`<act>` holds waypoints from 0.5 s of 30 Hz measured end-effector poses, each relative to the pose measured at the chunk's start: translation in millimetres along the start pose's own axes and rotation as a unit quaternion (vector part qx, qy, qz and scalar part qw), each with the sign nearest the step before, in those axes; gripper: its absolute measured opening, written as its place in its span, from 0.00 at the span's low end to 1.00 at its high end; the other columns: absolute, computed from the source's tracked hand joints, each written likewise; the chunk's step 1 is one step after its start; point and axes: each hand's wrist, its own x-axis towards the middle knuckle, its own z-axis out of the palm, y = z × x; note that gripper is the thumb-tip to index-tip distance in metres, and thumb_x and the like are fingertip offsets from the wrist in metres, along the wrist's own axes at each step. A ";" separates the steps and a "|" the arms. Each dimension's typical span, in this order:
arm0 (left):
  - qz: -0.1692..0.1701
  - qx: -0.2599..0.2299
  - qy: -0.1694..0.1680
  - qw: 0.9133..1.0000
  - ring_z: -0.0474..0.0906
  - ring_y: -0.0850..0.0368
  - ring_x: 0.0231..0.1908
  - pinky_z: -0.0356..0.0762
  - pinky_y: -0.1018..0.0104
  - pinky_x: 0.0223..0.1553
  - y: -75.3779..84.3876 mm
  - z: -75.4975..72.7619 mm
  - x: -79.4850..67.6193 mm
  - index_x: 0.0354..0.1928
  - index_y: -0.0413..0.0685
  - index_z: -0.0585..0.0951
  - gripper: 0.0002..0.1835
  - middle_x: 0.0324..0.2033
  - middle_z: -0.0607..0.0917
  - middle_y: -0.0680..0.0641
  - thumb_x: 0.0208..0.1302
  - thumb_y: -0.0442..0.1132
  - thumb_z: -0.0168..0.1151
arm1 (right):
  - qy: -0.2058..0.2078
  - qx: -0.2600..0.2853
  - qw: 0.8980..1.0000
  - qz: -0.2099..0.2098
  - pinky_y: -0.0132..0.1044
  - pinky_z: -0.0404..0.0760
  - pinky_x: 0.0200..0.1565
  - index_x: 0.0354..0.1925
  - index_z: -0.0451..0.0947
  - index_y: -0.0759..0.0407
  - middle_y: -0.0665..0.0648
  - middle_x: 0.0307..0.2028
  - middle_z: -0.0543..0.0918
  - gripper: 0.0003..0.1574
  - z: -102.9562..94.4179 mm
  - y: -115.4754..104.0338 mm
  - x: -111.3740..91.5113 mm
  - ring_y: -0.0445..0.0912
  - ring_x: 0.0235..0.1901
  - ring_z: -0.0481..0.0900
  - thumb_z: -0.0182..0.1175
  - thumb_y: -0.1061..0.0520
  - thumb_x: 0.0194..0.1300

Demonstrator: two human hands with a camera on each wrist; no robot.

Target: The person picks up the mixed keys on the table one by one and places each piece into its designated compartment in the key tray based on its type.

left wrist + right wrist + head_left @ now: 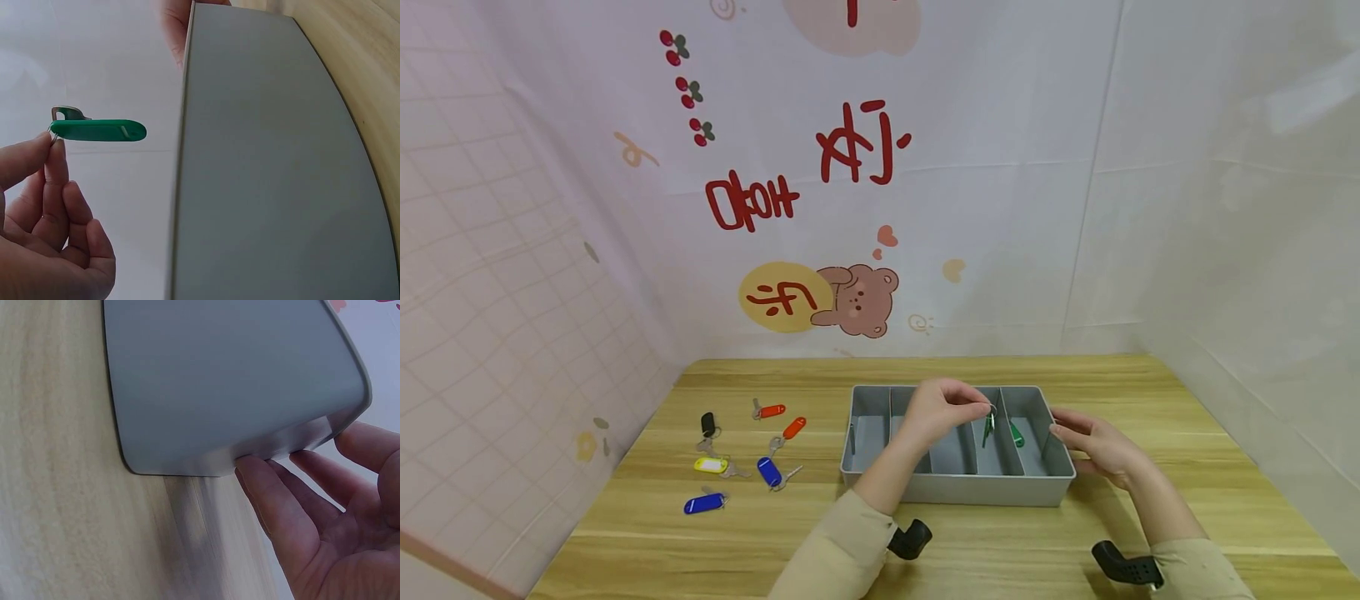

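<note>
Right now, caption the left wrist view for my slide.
The left hand holds a green key tag above the gray tray, whose outer wall fills much of the frame.

Grey box (985, 490) pt. hidden by L forearm (889, 477); 1 key (70, 112) pt. behind green tag (94, 130).

Clearance about the divided tray (977, 490). The leftmost compartment (870, 417) is accessible from above; left forearm (883, 479) and left grip (934, 412) obstruct the middle, upright dividers (1003, 408) bar sideways passage, and the right grip (1101, 450) occupies the right end. Bare desk (823, 454) separates tray from key tags (769, 472).
</note>
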 end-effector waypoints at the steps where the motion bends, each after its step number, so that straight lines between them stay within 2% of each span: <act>1: 0.001 0.000 -0.001 1.000 0.79 0.65 0.32 0.78 0.69 0.36 0.8 1.8 0.5 0.35 0.42 0.89 0.04 0.32 0.86 0.53 0.59 0.34 0.72 | 0.000 0.000 1.000 0.001 0.47 0.81 0.50 0.75 0.43 0.75 0.79 0.70 0.53 0.43 -0.1 0.0 0.1 0.51 0.57 0.74 0.51 0.54 0.77; 6: 0.002 0.005 -0.001 1.000 0.79 0.66 0.32 0.78 0.70 0.36 7.2 11.3 3.1 0.35 0.42 0.89 0.04 0.32 0.86 0.55 0.59 0.35 0.73 | 0.003 -0.004 1.000 0.002 0.47 0.81 0.50 0.75 0.43 0.75 0.78 0.71 0.52 0.43 0.0 -0.1 0.2 0.53 0.58 0.73 0.52 0.53 0.77; 10: 0.003 0.025 -0.003 1.000 0.78 0.68 0.32 0.77 0.70 0.34 10.7 18.3 5.2 0.34 0.45 0.90 0.03 0.30 0.86 0.57 0.59 0.36 0.73 | 0.001 -0.005 1.000 0.001 0.48 0.81 0.50 0.75 0.44 0.75 0.78 0.71 0.51 0.43 0.5 0.0 0.3 0.55 0.60 0.72 0.52 0.53 0.77; 15: 0.004 0.057 -0.008 0.998 0.77 0.69 0.30 0.75 0.70 0.33 9.7 25.1 8.7 0.33 0.48 0.90 0.03 0.29 0.85 0.59 0.59 0.38 0.73 | -0.001 -0.002 1.000 -0.001 0.48 0.81 0.50 0.74 0.44 0.75 0.78 0.71 0.53 0.43 0.8 0.4 0.2 0.52 0.59 0.73 0.52 0.53 0.77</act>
